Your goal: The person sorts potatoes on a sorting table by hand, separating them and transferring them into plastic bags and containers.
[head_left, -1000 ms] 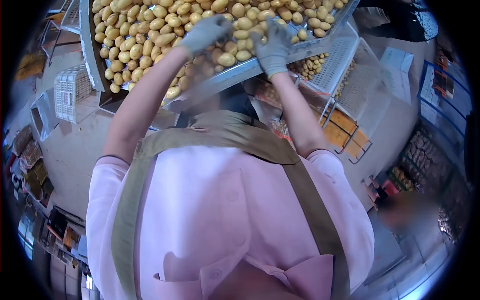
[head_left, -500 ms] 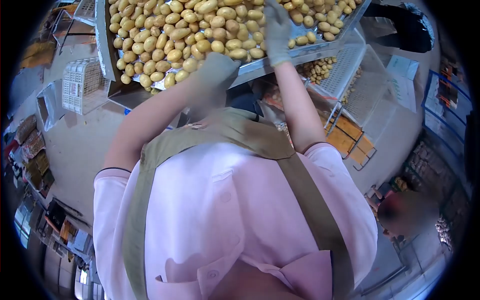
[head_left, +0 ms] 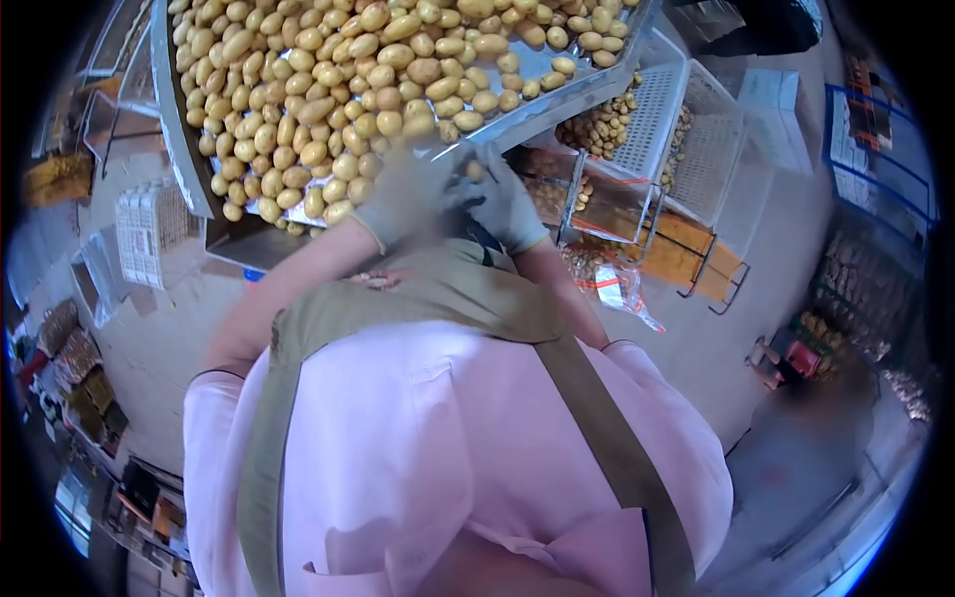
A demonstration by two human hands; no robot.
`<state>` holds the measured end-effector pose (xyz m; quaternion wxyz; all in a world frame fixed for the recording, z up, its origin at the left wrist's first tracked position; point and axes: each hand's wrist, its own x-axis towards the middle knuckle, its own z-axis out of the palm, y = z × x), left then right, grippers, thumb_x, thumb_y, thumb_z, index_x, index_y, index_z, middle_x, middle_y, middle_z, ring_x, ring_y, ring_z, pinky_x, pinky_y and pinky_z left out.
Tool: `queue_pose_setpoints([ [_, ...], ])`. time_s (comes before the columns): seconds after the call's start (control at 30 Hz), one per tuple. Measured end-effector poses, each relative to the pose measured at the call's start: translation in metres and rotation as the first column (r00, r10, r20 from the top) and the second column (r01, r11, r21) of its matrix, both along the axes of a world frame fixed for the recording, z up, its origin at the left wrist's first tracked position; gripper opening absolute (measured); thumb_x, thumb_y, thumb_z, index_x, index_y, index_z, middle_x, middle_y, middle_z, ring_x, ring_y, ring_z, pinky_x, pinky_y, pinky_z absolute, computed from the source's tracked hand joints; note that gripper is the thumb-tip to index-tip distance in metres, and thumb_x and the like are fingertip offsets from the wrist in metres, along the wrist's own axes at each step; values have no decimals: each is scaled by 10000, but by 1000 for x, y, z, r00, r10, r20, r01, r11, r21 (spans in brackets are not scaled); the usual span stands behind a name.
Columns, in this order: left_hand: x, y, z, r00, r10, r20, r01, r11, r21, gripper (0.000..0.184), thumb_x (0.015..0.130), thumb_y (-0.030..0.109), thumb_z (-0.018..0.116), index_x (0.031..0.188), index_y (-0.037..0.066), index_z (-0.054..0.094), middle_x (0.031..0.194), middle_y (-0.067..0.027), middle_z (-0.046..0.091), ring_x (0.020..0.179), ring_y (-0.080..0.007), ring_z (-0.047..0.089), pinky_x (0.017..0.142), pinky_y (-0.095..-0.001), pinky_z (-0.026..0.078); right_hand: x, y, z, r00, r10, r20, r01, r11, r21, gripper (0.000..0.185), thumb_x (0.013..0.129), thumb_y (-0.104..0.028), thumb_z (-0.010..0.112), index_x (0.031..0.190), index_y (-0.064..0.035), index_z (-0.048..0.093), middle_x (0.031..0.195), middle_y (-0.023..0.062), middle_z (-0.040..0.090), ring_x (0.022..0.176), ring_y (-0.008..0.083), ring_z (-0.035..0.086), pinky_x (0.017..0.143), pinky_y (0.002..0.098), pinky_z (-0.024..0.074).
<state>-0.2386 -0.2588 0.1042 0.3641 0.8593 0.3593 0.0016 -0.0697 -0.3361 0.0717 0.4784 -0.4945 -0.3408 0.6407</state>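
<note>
My left hand, in a pale glove, is at the near edge of a metal sorting tray; its fingers are smeared and partly hidden. Close beside it, my gloved right hand is curled in front of my apron with a small potato at its fingers. Whether the left hand also touches this potato cannot be made out. Beyond both hands, many yellow potatoes lie spread over the tray.
White plastic crates with more potatoes stand at the right, beside a wire frame. A white basket is on the floor at the left. Blue metal racking stands far right; a blurred person is at lower right.
My right hand has come back from over the potatoes to the tray's near edge, beside my left hand, now with a potato at its fingers. The view has shifted slightly.
</note>
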Motion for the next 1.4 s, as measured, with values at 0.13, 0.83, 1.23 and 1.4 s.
queue_pose_setpoints([
  [0.13,10,7,-21,955,232,186,-248,966,71,325,951,417,594,1158,183,686,898,-157,706,802,-364,679,735,-448,542,84,-21,9,847,-505,-165,382,794,-472,178,953,-294,620,996,-122,605,780,-74,494,564,31,418,506,182,354],
  [0.83,176,114,-95,983,-129,-127,128,992,-12,321,948,267,512,1157,69,654,1034,-237,697,940,-386,681,819,-459,533,143,165,-35,-358,185,915,-296,907,-299,199,878,-135,566,926,-109,756,904,112,727,842,300,709,686,427,558],
  [1.23,187,-2,-59,845,-19,535,379,726,-573,190,953,135,539,1065,-7,597,993,-129,667,908,-248,657,820,-356,523,154,175,-39,-454,170,874,-342,873,-348,179,867,-138,573,962,-77,712,962,122,731,850,264,725,653,402,574],
  [1.4,203,-29,-79,922,-3,387,227,813,-536,233,972,193,498,1065,8,604,918,-154,632,958,-293,617,821,-400,485,158,155,-15,-100,-4,995,-223,975,-18,244,899,-67,513,1081,4,660,975,180,716,895,282,709,706,383,570],
])
